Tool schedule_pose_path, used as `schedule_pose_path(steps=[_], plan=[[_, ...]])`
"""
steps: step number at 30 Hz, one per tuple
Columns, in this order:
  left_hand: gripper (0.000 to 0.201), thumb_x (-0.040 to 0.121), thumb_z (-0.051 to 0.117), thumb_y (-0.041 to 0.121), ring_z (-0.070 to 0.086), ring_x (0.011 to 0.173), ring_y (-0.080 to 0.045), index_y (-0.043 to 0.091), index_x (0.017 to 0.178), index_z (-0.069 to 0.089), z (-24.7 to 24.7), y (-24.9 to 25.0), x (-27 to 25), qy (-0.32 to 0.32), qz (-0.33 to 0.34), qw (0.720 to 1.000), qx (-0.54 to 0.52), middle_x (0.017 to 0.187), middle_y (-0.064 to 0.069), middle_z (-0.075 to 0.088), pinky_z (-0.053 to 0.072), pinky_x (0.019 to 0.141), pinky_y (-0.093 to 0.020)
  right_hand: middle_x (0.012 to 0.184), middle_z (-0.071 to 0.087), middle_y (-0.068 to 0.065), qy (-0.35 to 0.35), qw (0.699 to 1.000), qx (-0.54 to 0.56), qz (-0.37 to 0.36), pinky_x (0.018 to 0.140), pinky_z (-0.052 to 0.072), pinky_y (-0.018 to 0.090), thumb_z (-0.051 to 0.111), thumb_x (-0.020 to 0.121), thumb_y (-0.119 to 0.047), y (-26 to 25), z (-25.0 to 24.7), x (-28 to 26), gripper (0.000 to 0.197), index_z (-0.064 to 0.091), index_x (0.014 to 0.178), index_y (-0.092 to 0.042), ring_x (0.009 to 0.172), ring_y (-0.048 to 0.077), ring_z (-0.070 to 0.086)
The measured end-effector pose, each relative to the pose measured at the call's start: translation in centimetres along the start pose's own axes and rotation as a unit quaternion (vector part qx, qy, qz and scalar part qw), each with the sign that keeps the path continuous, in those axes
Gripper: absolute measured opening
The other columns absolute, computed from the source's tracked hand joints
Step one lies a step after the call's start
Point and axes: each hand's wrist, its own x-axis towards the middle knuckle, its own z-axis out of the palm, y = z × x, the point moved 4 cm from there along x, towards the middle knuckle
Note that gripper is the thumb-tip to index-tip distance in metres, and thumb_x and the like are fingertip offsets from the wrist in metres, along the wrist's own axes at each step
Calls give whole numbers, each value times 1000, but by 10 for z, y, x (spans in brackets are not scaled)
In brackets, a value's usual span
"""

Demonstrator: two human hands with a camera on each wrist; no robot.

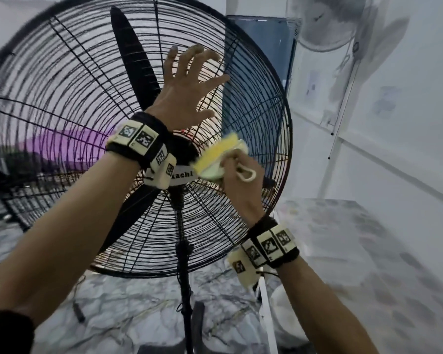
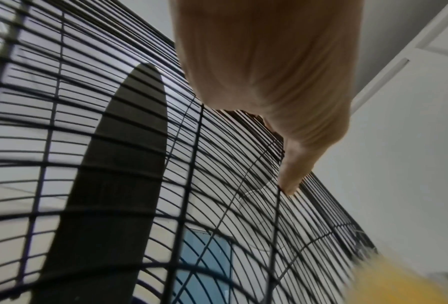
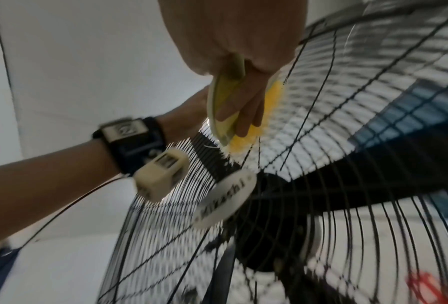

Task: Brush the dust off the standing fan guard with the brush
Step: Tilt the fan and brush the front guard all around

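Observation:
A big black wire fan guard [image 1: 69, 103] fills the head view, with black blades behind it and a white hub badge [image 1: 183, 176]. My left hand [image 1: 189, 85] is spread open, fingers straight, pressing on the upper right of the guard [image 2: 217, 185]; a fingertip [image 2: 289, 188] touches the wires. My right hand [image 1: 241, 180] grips a pale green brush [image 1: 220, 159] with yellow bristles, which lie against the guard just right of the hub. In the right wrist view the brush [image 3: 224, 107] sits under my fingers, bristles on the wires above the badge [image 3: 225, 199].
The fan's black pole [image 1: 186, 290] runs down to a marbled floor [image 1: 113, 315]. A white wall-mounted fan [image 1: 325, 24] hangs at upper right, and a white rod [image 1: 266, 315] leans beside the pole. White walls stand to the right.

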Motion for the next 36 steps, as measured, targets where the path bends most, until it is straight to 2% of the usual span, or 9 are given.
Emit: schedule_pose_path(steps=[3, 8, 12, 14, 16, 19, 26, 30, 36], plan=[[80, 82, 75, 22, 8, 159, -37, 35, 155, 44, -5, -3, -1, -25, 32, 999, -5, 170, -9, 20, -2, 124, -66, 71, 63, 8, 105, 994, -2, -18, 50, 53, 43, 52, 99, -8, 2, -3, 8, 21, 61, 80, -7, 62, 29, 60], [79, 91, 71, 18, 2, 161, -28, 31, 160, 36, -9, -18, -3, -64, 55, 996, -3, 175, -1, 9, -1, 128, -58, 65, 55, -4, -84, 995, -14, -46, 48, 40, 28, 50, 100, -5, -5, 44, -44, 24, 55, 78, -12, 51, 8, 46], [84, 91, 76, 20, 4, 161, -29, 10, 161, 30, -15, -26, -6, -53, 40, 997, -47, 174, -9, 9, -3, 128, -49, 65, 59, -7, 67, 996, -10, -52, 44, 43, 17, 53, 99, 2, -6, 19, -11, 22, 62, 81, -7, 51, 6, 54], [82, 91, 76, 20, 7, 160, -30, 7, 159, 32, -18, -25, -7, -49, 51, 996, -56, 173, -11, 13, -1, 129, -49, 65, 59, -3, 82, 995, 8, -57, 44, 43, 20, 52, 99, 3, -5, 19, -7, 22, 60, 81, -6, 51, 4, 52], [81, 89, 75, 19, 9, 160, -32, 7, 158, 33, -17, -24, -7, -47, 57, 996, -57, 172, -12, 15, 2, 129, -50, 65, 58, 0, -9, 998, -13, -60, 43, 47, 27, 52, 101, -2, -8, 34, -23, 23, 57, 80, -8, 50, 8, 53], [80, 89, 74, 21, 10, 160, -31, 8, 157, 35, -17, -24, -6, -53, 54, 996, -55, 172, -11, 17, 2, 130, -50, 65, 59, -2, -120, 988, -22, -91, 47, 40, 16, 52, 101, -4, -15, 50, -39, 20, 59, 83, -4, 50, 4, 54], [76, 84, 69, 29, 19, 157, -32, 8, 151, 41, -17, -23, -3, -48, 56, 997, -28, 168, -13, 26, 12, 128, -53, 55, 48, -9, -65, 992, -99, -42, 46, 28, 16, 54, 98, -11, -10, 36, -9, 28, 54, 70, -15, 44, 6, 38], [76, 82, 72, 28, 22, 156, -30, 9, 149, 42, -16, -19, -1, -42, 54, 997, -24, 167, -10, 28, 14, 126, -52, 61, 60, -3, -90, 989, -81, -90, 47, 32, 12, 55, 97, -7, -24, 44, -7, 23, 59, 75, -12, 47, 8, 49], [75, 79, 73, 29, 25, 153, -28, 11, 147, 45, -18, -20, 0, -38, 43, 998, -15, 165, -6, 31, 15, 124, -47, 50, 41, -17, -39, 976, -186, -105, 40, 26, 11, 55, 94, -12, -31, 34, 11, 35, 48, 62, -23, 41, 5, 41]])
